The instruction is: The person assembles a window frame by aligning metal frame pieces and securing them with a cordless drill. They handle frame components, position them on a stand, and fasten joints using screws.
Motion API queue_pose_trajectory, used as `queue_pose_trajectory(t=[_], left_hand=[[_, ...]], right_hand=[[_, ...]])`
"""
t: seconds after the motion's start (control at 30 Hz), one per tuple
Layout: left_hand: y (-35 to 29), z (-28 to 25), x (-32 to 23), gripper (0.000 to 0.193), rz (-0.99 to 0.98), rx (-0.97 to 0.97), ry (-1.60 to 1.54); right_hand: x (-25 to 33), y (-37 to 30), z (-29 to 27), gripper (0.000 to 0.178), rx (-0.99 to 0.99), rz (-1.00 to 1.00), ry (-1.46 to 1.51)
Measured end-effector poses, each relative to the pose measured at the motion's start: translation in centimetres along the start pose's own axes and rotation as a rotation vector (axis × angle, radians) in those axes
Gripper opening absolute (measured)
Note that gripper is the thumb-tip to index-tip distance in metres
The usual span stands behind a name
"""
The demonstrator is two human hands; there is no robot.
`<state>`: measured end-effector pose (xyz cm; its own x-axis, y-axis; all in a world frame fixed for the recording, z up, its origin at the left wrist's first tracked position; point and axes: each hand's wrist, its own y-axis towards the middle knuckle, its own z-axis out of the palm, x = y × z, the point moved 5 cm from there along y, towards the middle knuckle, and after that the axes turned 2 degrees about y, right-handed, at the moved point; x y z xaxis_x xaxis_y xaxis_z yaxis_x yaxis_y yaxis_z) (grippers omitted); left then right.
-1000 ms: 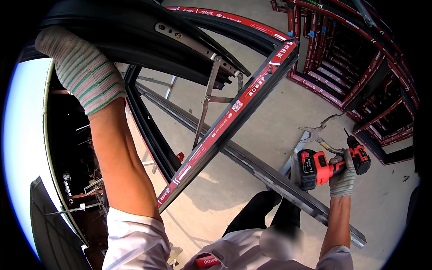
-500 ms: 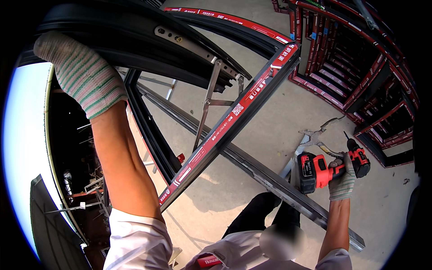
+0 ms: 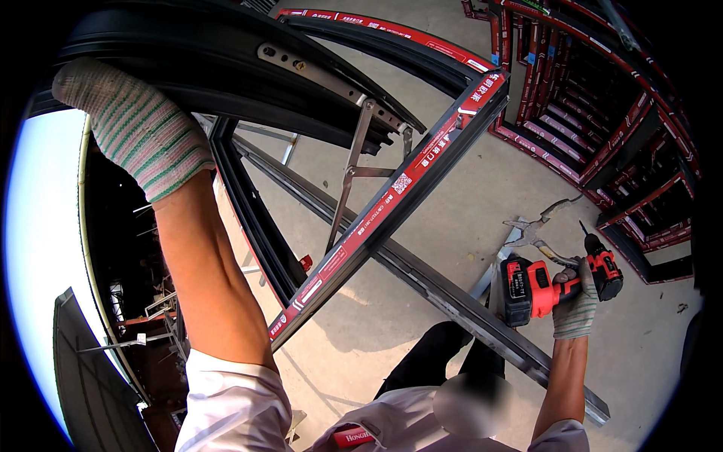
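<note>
Both gloved hands busy: left hand (image 3: 132, 128) is clamped on the dark curved aluminium window sash (image 3: 226, 68), propped open overhead. Right hand (image 3: 576, 301) has fingers wrapped around the red-and-black cordless drill (image 3: 553, 282), held low, well clear of the silver hinge stay (image 3: 354, 162); fastening looks not yet begun.

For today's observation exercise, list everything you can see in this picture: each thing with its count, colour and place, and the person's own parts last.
window frame: one, black, top left, under the left hand
window sash: one, black with red tape, swung open at centre
hinge arm: one, grey metal, between frame and sash
metal bar: one, dark grey, lying across the concrete floor
drill: one, red and black, at right
pliers: one, grey, on the floor behind the drill
stacked frames: several, black and red, top right
left hand: gloved, on the window frame
right hand: gloved, gripping the drill
</note>
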<state>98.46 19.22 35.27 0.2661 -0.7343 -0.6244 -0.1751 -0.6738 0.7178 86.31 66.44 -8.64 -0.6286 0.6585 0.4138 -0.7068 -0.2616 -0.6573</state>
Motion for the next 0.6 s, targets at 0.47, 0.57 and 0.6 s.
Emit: queue_pose_trajectory(t=[0.47,0.57,0.6], left_hand=[[-0.9,0.3,-1.1,0.101,0.066,0.04,-0.053],[0.8,-0.7,0.8,0.106,0.174,0.079,0.09],[0.9,-0.8,1.0,0.107,0.187,0.085,0.079]], right_hand=[[-0.1,0.0,0.0,0.022,-0.014,0.013,0.008],[-0.1,-0.1,0.0,0.022,-0.025,0.015,0.015],[-0.1,-0.1,0.1,0.022,-0.029,0.015,0.018]])
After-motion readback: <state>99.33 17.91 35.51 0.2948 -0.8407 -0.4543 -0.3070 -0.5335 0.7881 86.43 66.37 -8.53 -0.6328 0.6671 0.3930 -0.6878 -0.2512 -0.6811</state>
